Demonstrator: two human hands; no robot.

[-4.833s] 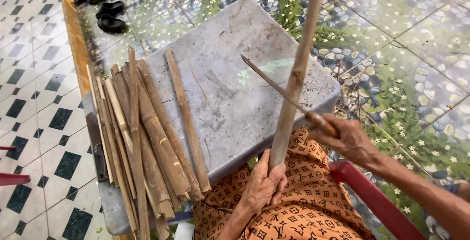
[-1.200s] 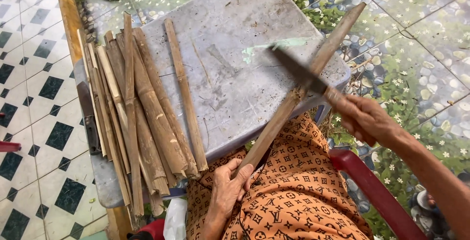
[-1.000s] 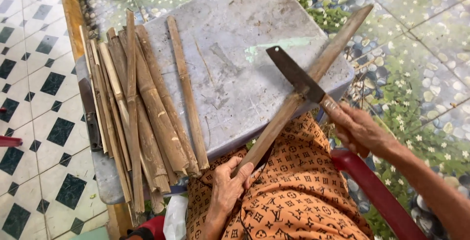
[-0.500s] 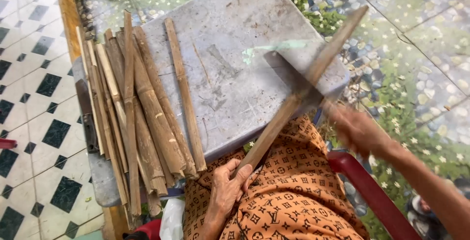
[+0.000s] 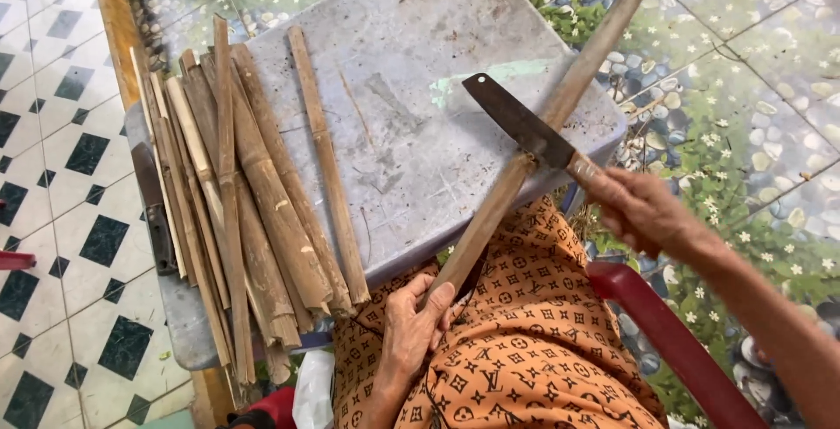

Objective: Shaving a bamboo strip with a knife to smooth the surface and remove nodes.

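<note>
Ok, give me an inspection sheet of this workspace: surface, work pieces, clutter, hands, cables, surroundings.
Surface: scuffed grey plastic table top, scratched.
Work pieces: long brown bamboo stick slanting across the table corner; dark flat-bladed knife with its edge against it.
Clutter: pile of split bamboo strips along the table's left side.
Hands: left hand grips the stick's lower end; right hand holds the knife handle.
Cables: nothing seen.
Surroundings: black-and-white checked floor tiles, pebble-pattern green tiles, red chair arm.
</note>
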